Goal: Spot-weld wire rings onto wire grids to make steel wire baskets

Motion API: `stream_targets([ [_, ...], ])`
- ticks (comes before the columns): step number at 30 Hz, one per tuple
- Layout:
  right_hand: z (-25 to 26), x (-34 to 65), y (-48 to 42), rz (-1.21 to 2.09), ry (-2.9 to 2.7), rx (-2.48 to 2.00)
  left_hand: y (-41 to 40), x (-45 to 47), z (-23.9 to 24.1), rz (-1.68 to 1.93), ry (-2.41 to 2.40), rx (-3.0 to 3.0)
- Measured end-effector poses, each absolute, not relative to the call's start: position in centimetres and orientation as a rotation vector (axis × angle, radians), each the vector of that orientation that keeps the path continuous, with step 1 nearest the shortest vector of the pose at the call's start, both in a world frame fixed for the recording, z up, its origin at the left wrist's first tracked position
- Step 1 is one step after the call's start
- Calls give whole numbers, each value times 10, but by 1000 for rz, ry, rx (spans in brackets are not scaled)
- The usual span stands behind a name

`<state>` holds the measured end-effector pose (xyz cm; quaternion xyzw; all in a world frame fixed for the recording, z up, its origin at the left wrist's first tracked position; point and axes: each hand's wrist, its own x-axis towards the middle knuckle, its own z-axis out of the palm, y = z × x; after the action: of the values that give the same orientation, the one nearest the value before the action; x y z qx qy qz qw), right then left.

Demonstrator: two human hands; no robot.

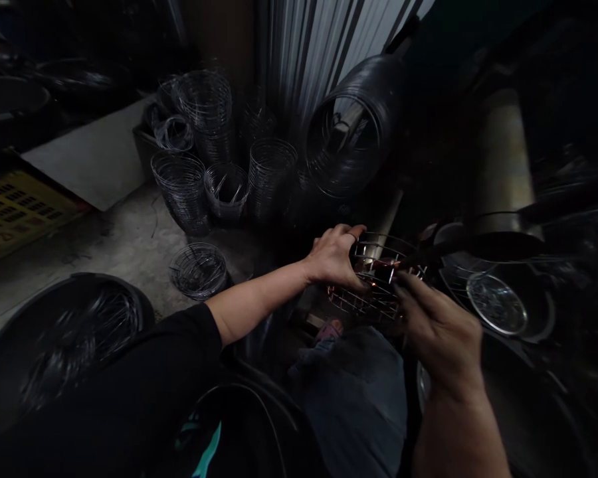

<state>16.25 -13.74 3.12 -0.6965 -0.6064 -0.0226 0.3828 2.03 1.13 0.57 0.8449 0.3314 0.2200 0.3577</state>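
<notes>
A round wire basket [363,302] of thin metal rods is in front of me, above my knees. My left hand [333,255] grips its left side, thumb below and fingers over the upper rim. At the basket's right side is my right hand [438,325], its fingers drawn together and blurred; whatever they pinch is too dark to make out. Small orange glints show on the wires between my hands. Behind the basket a pale bar [387,222] slopes upward.
Stacked wire frames [179,189] stand at the back left, with a flat wire basket [198,271] nearer. A large wire coil [346,143] lies behind. A black tub [74,292] holds wire pieces at left. A metal cylinder [508,166] and a shiny bowl [497,303] are on the right.
</notes>
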Motion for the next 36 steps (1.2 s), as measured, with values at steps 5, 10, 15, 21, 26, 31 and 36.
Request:
stream_targets([
  [5,42,140,-154,73,-1049,-1656,26,31,7,552,927,2126],
  [10,19,144,-171,394,-1001,-1668,36,21,-18,642,746,2009],
  [15,7,145,-190,417,-1354,-1778,31,9,-76,651,631,1443],
  [21,40,108,-196,65,-2064,-1635,20,-9,-71,755,653,1372],
  [26,68,87,-188,289,-2060,-1512,-10,-56,-29,702,594,1913],
  [31,57,92,-170,692,-1838,-1733,-39,-70,-7,562,575,2249],
  [36,35,100,-177,106,-2161,-1987,-44,-63,-6,516,644,2302],
])
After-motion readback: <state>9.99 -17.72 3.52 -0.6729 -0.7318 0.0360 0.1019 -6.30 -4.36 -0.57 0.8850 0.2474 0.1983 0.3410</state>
